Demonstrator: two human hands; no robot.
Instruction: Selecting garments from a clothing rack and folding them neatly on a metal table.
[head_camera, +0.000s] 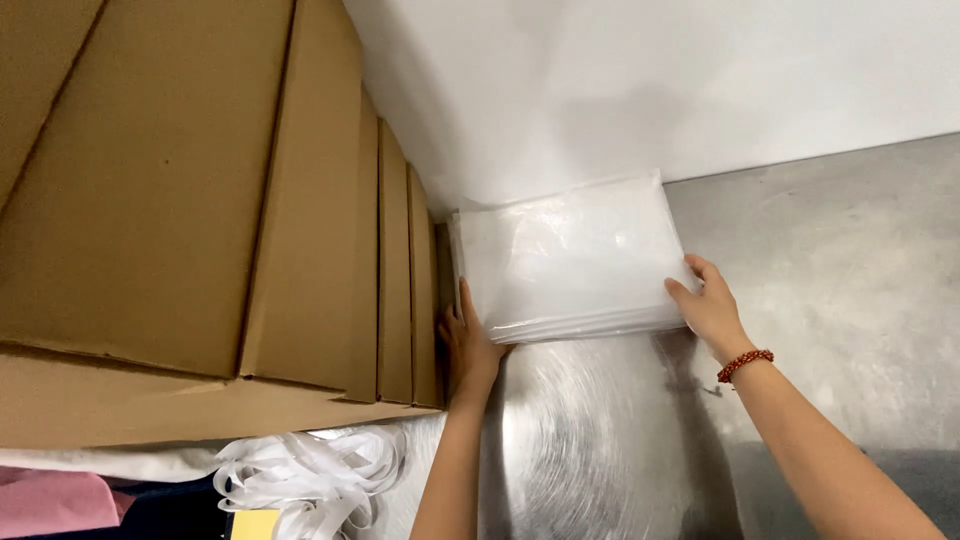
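Hands (470, 345) beside clear bag stack (575, 255)

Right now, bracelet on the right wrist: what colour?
Red, a beaded bracelet on the right wrist; it shows in the head view.

A flat stack of clear, glossy plastic bags (575, 255), rectangular and whitish, lies on the brushed steel counter (840, 260). Its far edge meets the white wall, and its left edge sits just beside the row of brown cardboard boxes. The thin sheets lie squared together, their layered edges showing along the near side.
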